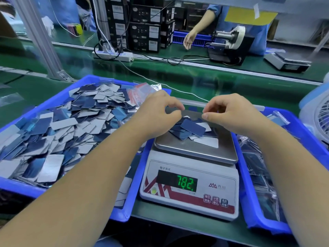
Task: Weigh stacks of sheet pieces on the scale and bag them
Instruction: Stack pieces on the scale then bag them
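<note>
Your left hand (158, 113) and right hand (229, 113) each pinch one end of a thin grey strip (192, 114), thumb against curled forefinger, so both grips are closed on it. The strip looks like the top edge of a clear bag, though the blur makes that hard to confirm. You hold it stretched level between the hands, above the far side of the scale pan (195, 150).

Below the strip a small loose pile of sheet pieces (193, 130) lies on the pan, dark blue ones mixed with pale grey ones, overlapping at odd angles; one pale piece (207, 142) lies flat toward the pan's right. The scale (188, 193) stands on the green desk (178, 223) in front of you, and its green display (185, 183) reads 78.2.

To your left a blue tray (124, 211) is heaped with many more blue and grey pieces (58, 129), and a bundle of small clear bags with red strips (140, 93) rests at its far right corner. To your right a second blue tray (252, 202) holds filled clear bags (261, 175). A white fan (318, 118) stands at the right edge.

Across the desk, another person's hand (189, 39) hangs open near a tape dispenser (229, 43), with a second scale (288, 62), stacked black boxes (146, 25) and a power strip (114, 55) nearby.
</note>
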The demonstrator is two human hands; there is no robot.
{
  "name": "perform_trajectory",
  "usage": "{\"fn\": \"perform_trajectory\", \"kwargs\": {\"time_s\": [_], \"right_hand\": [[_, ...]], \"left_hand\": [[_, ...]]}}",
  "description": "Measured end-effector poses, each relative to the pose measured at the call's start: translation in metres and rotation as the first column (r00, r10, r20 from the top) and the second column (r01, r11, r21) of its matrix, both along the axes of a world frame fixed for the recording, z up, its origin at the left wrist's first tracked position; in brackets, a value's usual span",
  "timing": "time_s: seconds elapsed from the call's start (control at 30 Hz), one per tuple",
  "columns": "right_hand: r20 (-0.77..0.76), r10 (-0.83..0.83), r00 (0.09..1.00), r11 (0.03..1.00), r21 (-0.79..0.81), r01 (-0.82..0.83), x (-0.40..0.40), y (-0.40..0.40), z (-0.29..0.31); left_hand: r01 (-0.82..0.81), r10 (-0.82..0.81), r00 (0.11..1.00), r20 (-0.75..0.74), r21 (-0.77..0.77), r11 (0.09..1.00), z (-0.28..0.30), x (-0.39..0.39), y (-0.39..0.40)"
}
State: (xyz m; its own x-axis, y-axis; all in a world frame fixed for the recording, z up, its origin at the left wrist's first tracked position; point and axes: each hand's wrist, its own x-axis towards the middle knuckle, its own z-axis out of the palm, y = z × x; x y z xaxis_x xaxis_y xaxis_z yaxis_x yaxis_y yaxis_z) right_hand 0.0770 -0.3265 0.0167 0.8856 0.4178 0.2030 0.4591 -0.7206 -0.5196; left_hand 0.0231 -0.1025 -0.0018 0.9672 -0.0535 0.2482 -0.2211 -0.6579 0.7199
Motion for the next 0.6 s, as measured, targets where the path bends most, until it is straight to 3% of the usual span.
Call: {"fn": "perform_trajectory", "kwargs": {"time_s": [0.3, 0.43, 0.6], "right_hand": [[-0.003, 0.049, 0.999, 0.998, -0.025, -0.05, -0.012, 0.007, 0.006], [-0.092, -0.058, 0.994, 0.988, -0.149, 0.044, -0.01, 0.007, 0.006], [-0.218, -0.053, 0.974, 0.975, -0.223, 0.003, -0.014, 0.005, 0.01]], "left_hand": [[0.148, -0.149, 0.989, -0.004, 0.148, 0.978, 0.003, -0.007, -0.003], [0.222, -0.205, 0.974, -0.099, 0.213, 0.951, 0.007, -0.009, -0.006], [0.3, -0.267, 0.953, -0.146, 0.313, 0.901, 0.013, -0.009, -0.004]]}}
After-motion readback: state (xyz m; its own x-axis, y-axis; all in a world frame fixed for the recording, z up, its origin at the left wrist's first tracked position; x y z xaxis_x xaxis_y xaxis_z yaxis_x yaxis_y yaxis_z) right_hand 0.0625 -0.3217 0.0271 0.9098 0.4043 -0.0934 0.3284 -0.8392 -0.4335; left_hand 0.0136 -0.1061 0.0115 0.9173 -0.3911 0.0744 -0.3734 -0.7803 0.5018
